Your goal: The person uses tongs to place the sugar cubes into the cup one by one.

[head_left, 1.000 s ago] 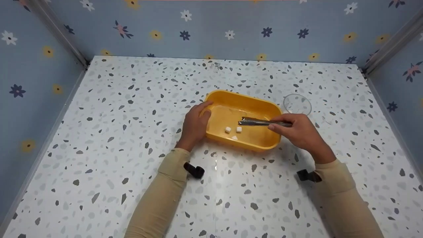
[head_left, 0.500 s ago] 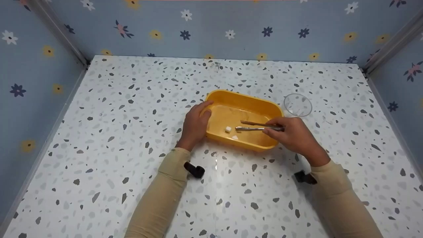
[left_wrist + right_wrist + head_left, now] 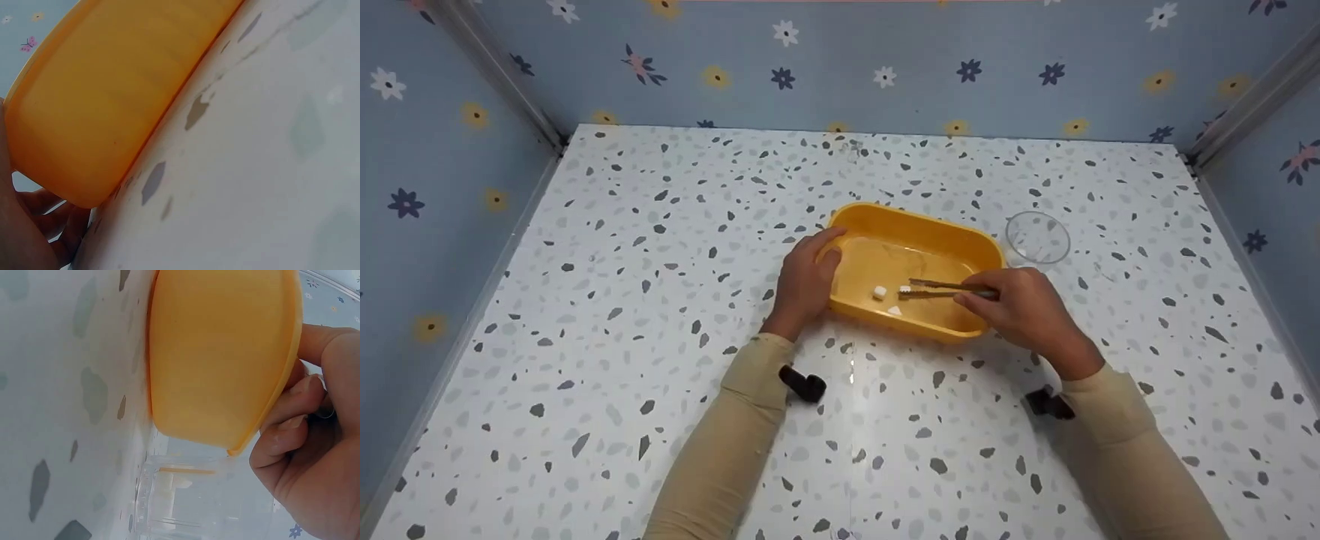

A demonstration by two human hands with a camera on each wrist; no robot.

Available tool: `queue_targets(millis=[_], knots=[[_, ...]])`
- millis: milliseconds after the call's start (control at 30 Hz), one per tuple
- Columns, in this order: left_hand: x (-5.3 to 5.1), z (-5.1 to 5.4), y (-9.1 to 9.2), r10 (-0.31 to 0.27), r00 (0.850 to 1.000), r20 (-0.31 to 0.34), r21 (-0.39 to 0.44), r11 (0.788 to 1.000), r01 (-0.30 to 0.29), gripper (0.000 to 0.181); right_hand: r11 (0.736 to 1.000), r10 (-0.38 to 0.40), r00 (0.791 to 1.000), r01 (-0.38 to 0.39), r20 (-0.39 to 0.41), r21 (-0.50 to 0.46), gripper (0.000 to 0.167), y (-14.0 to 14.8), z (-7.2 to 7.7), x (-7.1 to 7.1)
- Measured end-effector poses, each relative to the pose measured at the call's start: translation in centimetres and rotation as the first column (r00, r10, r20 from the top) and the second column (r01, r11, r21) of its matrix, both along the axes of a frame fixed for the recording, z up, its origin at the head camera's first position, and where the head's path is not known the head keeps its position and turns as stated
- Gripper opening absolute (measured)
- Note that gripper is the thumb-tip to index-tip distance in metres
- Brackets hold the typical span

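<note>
A yellow plastic tray (image 3: pixel 930 220) with raised walls stands on the table. At its left end my left hand (image 3: pixel 805 285) holds the wall, and the left wrist view shows fingers bent around the outside of the tray (image 3: pixel 95 107). My right hand (image 3: pixel 1024 311) grips a pair of metal tongs (image 3: pixel 949 294) over the tray's right end. The tips of the tongs are slightly apart, with a small white cube (image 3: pixel 905 289) at them; whether they pinch it I cannot tell. Left of the tips lie another white cube (image 3: pixel 880 292) and a small white triangular-looking piece (image 3: pixel 894 310).
Just beyond the tray's right end stands a clear round container (image 3: pixel 1037 237), seen from the side as a transparent container (image 3: pixel 185 500) in the right wrist view. The speckled white table (image 3: pixel 697 225) meets flowered blue panels (image 3: pixel 840 67) at the back and sides.
My right hand has moved slightly left and toward me, lowering the tongs to one cube. Their tips, close together at first, have spread apart. My left hand stays on the tray.
</note>
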State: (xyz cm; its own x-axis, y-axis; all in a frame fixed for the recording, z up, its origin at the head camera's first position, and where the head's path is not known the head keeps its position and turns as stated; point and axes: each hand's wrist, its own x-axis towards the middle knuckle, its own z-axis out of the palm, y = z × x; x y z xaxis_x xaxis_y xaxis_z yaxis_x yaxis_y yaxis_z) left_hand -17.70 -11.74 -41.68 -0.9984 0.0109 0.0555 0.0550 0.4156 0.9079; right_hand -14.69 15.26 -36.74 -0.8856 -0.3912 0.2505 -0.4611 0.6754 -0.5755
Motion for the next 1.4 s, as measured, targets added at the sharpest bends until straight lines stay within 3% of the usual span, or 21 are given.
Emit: queue_targets(millis=[133, 200, 333, 533, 900, 1200, 1400], knots=[[-2.9, -5.4, 0.3, 0.072, 0.997, -0.025, -0.025, 0.997, -0.072, 0.041, 0.994, 0.036, 0.999, -0.040, 0.034, 0.101, 0.020, 2.7, -4.5, -2.8], [-3.2, -6.1, 0.2, 0.073, 0.997, -0.040, -0.023, 0.997, -0.074, 0.041, 0.994, 0.049, 0.999, -0.051, 0.022, 0.092, 0.023, 3.1, -5.5, -3.3], [-3.5, -6.5, -0.1, 0.051, 0.997, -0.055, -0.014, 0.999, -0.052, 0.042, 0.995, 0.047, 0.999, -0.046, -0.004, 0.085, 0.019, 3.1, -6.0, -3.4], [-3.4, -6.2, 0.0, 0.052, 0.997, -0.048, -0.017, 0.998, -0.053, 0.042, 0.995, 0.028, 1.000, -0.026, -0.011, 0.098, 0.014, 3.1, -6.0, -3.3], [-3.4, -6.4, 0.1, 0.063, 0.996, -0.067, -0.034, 0.997, -0.065, 0.041, 0.999, 0.041, 0.998, -0.040, -0.050, 0.017, 0.013, 3.4, -6.2, -3.6], [-3.5, -6.5, 0.1, 0.064, 0.995, -0.077, -0.040, 0.997, -0.067, 0.041, 0.995, -0.029, 0.994, 0.038, 0.102, -0.088, 0.019, 4.0, -6.1, -3.8], [-3.4, -6.4, 0.1, 0.061, 0.995, -0.077, -0.027, 0.998, -0.063, 0.041, 0.968, -0.095, 0.961, 0.150, 0.259, -0.202, 0.025, 4.7, -5.8, -4.1]])
